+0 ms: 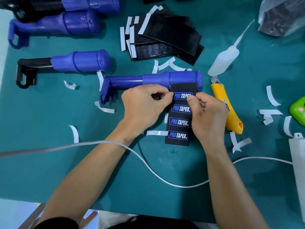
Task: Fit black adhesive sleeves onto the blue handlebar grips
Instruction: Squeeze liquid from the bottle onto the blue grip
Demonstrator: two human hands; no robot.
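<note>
A blue handlebar grip (165, 79) lies across the green mat (82, 171) in the middle. A black adhesive sleeve (179, 123) printed with "PRO TAPER" logos runs from the grip's right end toward me, its far edge lying against the grip. My left hand (143, 106) pinches the sleeve's left edge near the top. My right hand (208, 114) pinches its right edge, thumb on the top logo. A stack of black sleeves (166, 35) with white liner strips lies behind. More blue grips (80, 61) lie at the left and back left.
A yellow utility knife (227, 106) lies right of my right hand. A white squeeze bottle (222, 61) is behind it. Several peeled white liner strips (105, 109) litter the mat. A white cable (148, 164) crosses under my arms. A plastic bag (280, 15) sits back right.
</note>
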